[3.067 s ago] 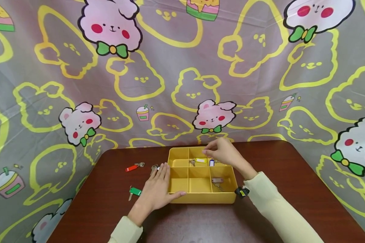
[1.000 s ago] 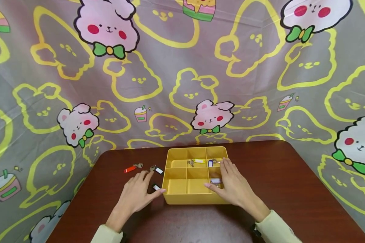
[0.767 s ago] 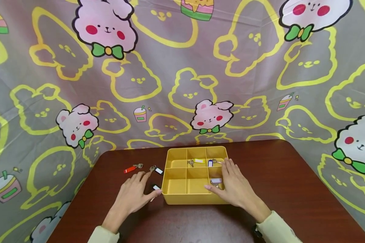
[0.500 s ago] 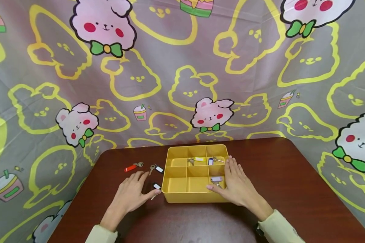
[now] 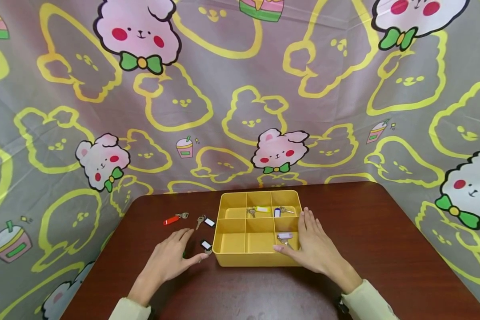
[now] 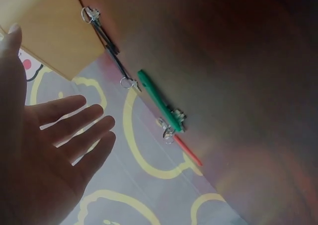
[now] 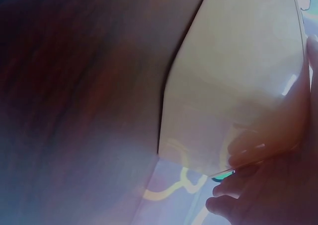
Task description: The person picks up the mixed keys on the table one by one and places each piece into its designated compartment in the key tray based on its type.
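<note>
Right grip (image 5: 316,242): relaxed, nothing held. Fingers extended along the right wall of one yellow organizer (image 5: 256,260), thumb reaching over its front-right compartment; exact contact hard to judge. Left grip (image 5: 170,255): likewise unclenched and holding nothing, fingers fanned, thumb pointing at the organizer's front-left corner; whether it touches cannot be told.

Count: seven tagged keys. Three inside the six-compartment organizer, one per compartment: yellow-tagged key (image 5: 262,209) back middle, blue-tagged key (image 5: 277,213) back right, lilac-tagged key (image 5: 285,235) front right. Four outside, left of the organizer: one red-tagged key (image 5: 171,220), farthest out; two black-tagged keys, the farther one (image 5: 209,222) just beside the organizer's left wall, the nearer one (image 5: 206,245) by the front-left corner; one green-tagged key (image 6: 158,98), mostly hidden by the left grip in the head view.

Pose: both forearms enter from the near edge, angled inward, in pale sleeves (image 5: 370,300).

Surround: dark red-brown worktop (image 5: 384,231); patterned fabric backdrop (image 5: 224,106) behind.
</note>
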Demonstrator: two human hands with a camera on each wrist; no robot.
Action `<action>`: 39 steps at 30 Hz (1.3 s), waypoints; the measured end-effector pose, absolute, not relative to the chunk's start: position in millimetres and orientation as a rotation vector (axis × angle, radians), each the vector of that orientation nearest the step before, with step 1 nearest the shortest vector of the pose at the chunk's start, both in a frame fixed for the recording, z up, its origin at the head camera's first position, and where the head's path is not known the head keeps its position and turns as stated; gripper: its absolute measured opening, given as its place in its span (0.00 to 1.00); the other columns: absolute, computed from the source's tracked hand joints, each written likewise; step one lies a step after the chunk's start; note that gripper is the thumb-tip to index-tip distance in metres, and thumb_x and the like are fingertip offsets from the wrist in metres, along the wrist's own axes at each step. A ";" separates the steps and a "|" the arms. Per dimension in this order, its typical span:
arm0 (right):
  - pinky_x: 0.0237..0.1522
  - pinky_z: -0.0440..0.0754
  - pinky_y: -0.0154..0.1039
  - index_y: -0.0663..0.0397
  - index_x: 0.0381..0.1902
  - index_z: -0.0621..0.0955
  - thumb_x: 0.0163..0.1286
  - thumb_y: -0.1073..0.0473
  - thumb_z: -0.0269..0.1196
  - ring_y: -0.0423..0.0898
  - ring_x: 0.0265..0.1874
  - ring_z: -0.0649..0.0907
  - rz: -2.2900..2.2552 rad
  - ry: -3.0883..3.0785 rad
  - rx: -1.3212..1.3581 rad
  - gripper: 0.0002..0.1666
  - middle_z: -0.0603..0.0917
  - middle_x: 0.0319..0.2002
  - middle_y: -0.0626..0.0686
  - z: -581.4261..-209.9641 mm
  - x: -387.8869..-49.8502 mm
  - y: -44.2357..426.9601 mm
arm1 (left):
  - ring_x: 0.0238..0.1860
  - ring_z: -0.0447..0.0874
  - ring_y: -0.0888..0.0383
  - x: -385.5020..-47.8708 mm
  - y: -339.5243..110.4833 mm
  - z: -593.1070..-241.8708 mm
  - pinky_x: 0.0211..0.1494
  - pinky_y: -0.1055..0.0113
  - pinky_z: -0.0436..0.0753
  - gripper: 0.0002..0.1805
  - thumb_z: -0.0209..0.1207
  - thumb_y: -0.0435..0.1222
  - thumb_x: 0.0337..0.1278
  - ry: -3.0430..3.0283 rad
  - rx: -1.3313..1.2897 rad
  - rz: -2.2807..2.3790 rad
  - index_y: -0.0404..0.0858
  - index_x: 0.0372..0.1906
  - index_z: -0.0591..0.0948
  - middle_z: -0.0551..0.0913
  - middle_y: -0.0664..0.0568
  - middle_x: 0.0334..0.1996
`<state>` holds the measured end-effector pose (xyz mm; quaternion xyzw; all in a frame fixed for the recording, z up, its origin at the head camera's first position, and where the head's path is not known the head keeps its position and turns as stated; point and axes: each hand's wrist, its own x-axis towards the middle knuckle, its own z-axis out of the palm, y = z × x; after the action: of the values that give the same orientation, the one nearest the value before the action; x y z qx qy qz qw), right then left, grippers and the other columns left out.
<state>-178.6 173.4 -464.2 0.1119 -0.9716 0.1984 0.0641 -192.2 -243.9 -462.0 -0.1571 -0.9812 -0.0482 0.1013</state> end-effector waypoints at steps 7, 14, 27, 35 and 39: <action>0.83 0.56 0.64 0.78 0.79 0.55 0.62 0.13 0.56 0.69 0.84 0.54 0.606 -2.930 0.331 0.78 0.50 0.83 0.74 -465.3 -177.7 172.8 | 0.69 0.81 0.44 -193.5 -240.7 -466.7 0.64 0.43 0.84 0.54 0.57 0.74 0.59 -2.958 -0.505 -0.264 0.34 0.72 0.76 0.79 0.40 0.70; 0.84 0.56 0.63 0.78 0.79 0.54 0.63 0.14 0.56 0.69 0.84 0.54 0.635 -2.941 0.316 0.78 0.50 0.83 0.75 -464.1 -175.9 172.0 | 0.68 0.83 0.43 -196.2 -238.8 -471.0 0.65 0.45 0.85 0.48 0.60 0.69 0.63 -2.971 -0.567 -0.334 0.36 0.73 0.76 0.78 0.39 0.71; 0.83 0.57 0.63 0.78 0.80 0.54 0.63 0.14 0.55 0.69 0.84 0.52 0.651 -2.942 0.311 0.77 0.49 0.83 0.74 -462.9 -174.9 172.0 | 0.64 0.86 0.43 -198.3 -230.8 -467.1 0.59 0.45 0.87 0.38 0.66 0.56 0.68 -2.958 -0.714 -0.309 0.35 0.72 0.77 0.80 0.38 0.70; 0.83 0.58 0.63 0.78 0.80 0.53 0.64 0.14 0.55 0.69 0.84 0.53 0.663 -2.940 0.312 0.77 0.49 0.83 0.74 -462.7 -177.0 173.7 | 0.62 0.88 0.44 -202.9 -226.7 -468.1 0.53 0.49 0.90 0.32 0.68 0.48 0.67 -2.833 -0.887 -0.229 0.32 0.67 0.80 0.85 0.40 0.64; 0.83 0.59 0.63 0.77 0.80 0.53 0.64 0.13 0.54 0.68 0.84 0.52 0.671 -2.952 0.308 0.78 0.48 0.83 0.74 -464.3 -177.5 173.2 | 0.59 0.90 0.46 -203.8 -225.8 -469.8 0.53 0.52 0.91 0.29 0.70 0.45 0.65 -2.828 -0.909 -0.203 0.32 0.65 0.82 0.87 0.41 0.61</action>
<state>-177.5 173.2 -464.3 0.1010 -0.9689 0.2203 0.0496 -203.8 -225.8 -469.8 -0.3043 -0.9466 -0.0679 0.0822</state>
